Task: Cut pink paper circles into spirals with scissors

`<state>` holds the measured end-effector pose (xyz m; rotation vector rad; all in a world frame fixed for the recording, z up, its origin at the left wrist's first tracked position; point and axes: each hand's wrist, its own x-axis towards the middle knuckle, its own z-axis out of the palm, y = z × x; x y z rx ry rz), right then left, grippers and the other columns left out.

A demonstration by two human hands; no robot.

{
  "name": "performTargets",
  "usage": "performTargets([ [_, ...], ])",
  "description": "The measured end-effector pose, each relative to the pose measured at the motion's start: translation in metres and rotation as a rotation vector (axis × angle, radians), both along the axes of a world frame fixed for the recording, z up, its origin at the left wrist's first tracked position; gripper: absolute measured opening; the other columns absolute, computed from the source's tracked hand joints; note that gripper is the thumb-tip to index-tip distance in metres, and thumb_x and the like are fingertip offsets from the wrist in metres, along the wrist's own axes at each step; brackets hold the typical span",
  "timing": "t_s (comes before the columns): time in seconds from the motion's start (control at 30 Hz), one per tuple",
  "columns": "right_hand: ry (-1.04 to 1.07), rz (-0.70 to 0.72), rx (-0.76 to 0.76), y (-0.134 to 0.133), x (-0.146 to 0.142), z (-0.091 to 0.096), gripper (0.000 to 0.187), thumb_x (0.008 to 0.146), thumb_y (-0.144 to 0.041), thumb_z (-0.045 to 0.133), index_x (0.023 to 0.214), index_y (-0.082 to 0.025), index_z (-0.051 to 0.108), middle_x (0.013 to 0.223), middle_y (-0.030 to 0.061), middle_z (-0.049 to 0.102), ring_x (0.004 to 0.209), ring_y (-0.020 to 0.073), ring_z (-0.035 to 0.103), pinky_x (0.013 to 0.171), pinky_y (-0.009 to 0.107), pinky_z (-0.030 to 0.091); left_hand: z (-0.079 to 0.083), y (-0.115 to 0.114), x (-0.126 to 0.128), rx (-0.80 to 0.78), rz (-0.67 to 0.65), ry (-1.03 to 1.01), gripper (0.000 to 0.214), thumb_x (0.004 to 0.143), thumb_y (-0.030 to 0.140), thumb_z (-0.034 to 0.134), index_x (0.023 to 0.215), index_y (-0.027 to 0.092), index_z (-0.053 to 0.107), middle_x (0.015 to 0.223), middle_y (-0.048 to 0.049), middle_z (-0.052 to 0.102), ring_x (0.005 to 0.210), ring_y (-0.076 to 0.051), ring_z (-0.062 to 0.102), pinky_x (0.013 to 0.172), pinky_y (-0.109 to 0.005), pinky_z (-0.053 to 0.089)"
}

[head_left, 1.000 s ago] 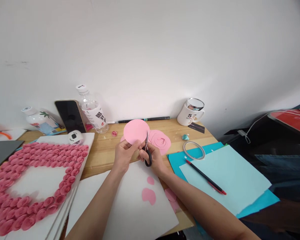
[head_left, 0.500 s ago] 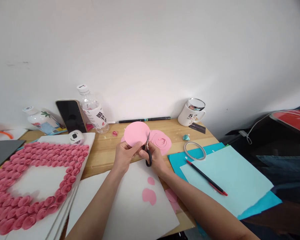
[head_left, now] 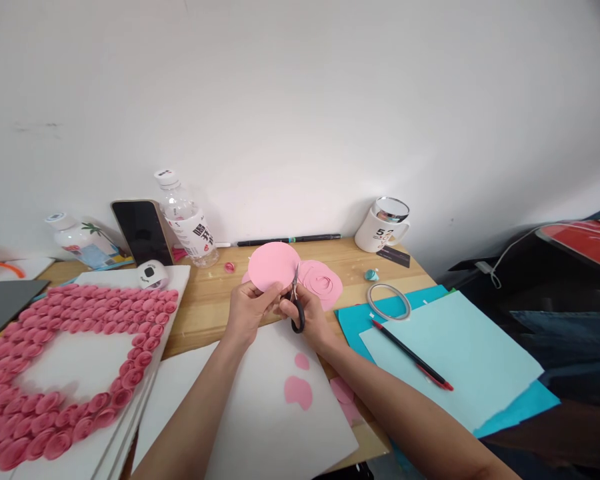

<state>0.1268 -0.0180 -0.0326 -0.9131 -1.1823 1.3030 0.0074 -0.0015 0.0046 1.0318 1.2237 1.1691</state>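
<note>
My left hand (head_left: 247,311) pinches the lower edge of a pink paper circle (head_left: 273,265), holding it upright above the wooden table (head_left: 205,300). My right hand (head_left: 307,319) grips black-handled scissors (head_left: 295,303), whose blades point up at the circle's right edge. Just behind the circle lie pink paper circles cut into spirals (head_left: 323,281). Below my hands, pink paper scraps (head_left: 299,391) rest on a white sheet (head_left: 260,413).
A white board with a ring of pink paper roses (head_left: 55,360) lies left. At the back stand a phone (head_left: 143,231), a water bottle (head_left: 185,220), a black pen (head_left: 290,238) and a white mug (head_left: 385,225). Right lie blue sheets (head_left: 455,353), a tape ring (head_left: 389,300) and a red-black pencil (head_left: 413,355).
The pink circle has turned slightly in my left hand and the scissors have shifted a little along its edge. Nothing else moved.
</note>
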Motion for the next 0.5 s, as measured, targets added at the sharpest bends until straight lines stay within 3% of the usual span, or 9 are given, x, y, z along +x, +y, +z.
performTargets([
  [0.3,0.015,-0.007,-0.026,-0.0029,-0.0018,0.0077,0.022,0.072,-0.035,0.063,0.076,-0.019,0.05,0.054,-0.0059,0.046,0.052,0.0097,0.043,0.051,0.024,0.035,-0.0035,0.0015,-0.0011,0.018,-0.009,0.029,0.029,0.062,0.032,0.07,0.048,0.014,0.052,0.04,0.0058,0.039,0.041,-0.004,0.032,0.042,-0.02,0.025],
  [0.5,0.027,0.001,-0.047,-0.0022,-0.0013,0.0017,0.02,0.073,-0.034,0.063,0.077,-0.018,0.051,0.051,-0.0068,0.046,0.048,0.0087,0.041,0.052,0.024,0.035,-0.003,0.0004,-0.0019,0.03,-0.004,0.025,0.032,0.063,0.03,0.069,0.046,0.014,0.047,0.041,0.0059,0.039,0.041,-0.003,0.032,0.041,-0.019,0.024],
])
